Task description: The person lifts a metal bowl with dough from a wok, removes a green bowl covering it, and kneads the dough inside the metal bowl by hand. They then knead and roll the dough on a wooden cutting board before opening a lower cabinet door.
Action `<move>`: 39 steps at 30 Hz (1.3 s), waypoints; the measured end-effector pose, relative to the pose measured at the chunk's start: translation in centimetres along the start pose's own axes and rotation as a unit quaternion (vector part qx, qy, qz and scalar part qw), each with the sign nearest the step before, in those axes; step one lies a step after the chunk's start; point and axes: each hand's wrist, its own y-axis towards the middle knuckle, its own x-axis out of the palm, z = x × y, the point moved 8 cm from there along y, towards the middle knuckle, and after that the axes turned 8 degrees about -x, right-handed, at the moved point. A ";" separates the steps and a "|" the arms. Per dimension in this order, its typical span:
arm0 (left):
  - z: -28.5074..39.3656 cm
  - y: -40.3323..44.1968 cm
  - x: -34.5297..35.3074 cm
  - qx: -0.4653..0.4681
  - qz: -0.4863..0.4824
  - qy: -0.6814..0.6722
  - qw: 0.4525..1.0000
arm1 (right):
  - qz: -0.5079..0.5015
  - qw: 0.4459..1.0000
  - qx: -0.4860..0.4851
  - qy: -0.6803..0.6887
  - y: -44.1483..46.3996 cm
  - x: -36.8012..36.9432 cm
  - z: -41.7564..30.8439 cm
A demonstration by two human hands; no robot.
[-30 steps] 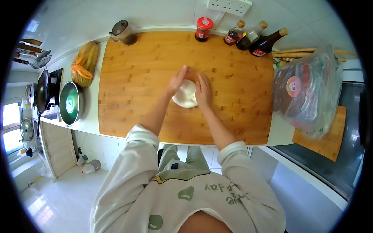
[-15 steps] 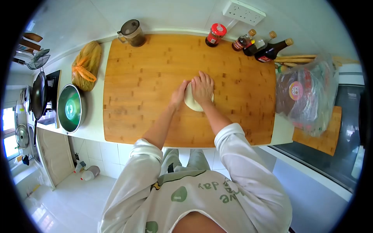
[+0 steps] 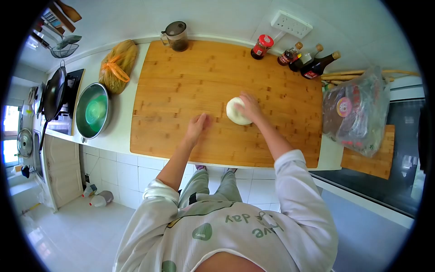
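A round, pale lump of dough (image 3: 236, 111) lies on the large wooden board (image 3: 181, 77), right of its middle. My right hand (image 3: 250, 109) is on the right side of the dough, thumb over its top and fingers around its far right edge. Lower on the board and to the left, my left hand (image 3: 197, 128) is apart from the dough. It holds nothing; its fingers are loosely apart and slightly blurred.
Left of the board are a steel bowl (image 3: 93, 110) and a tied plastic bag (image 3: 118, 65). A lidded jug (image 3: 176, 36), a red-lidded jar (image 3: 262, 46) and several bottles (image 3: 317, 65) line the back edge. A clear plastic bag (image 3: 360, 111) lies at right.
My left hand has come off the dough and moved down and left. My right hand has shifted to the dough's right side. The whole view has tilted slightly.
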 end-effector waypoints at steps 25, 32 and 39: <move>-6.5 -3.3 13.6 -0.265 -0.112 -0.316 0.904 | 0.020 0.980 -0.085 0.180 -11.3 -2.5 -3.8; -1.7 -6.0 16.6 -0.183 -0.175 -0.352 0.901 | 0.068 0.955 -0.113 0.267 -14.7 -7.6 -6.1; 5.1 -6.5 15.3 -0.012 -0.208 -0.332 0.920 | 0.143 0.965 -0.216 0.032 -11.8 -13.8 -8.0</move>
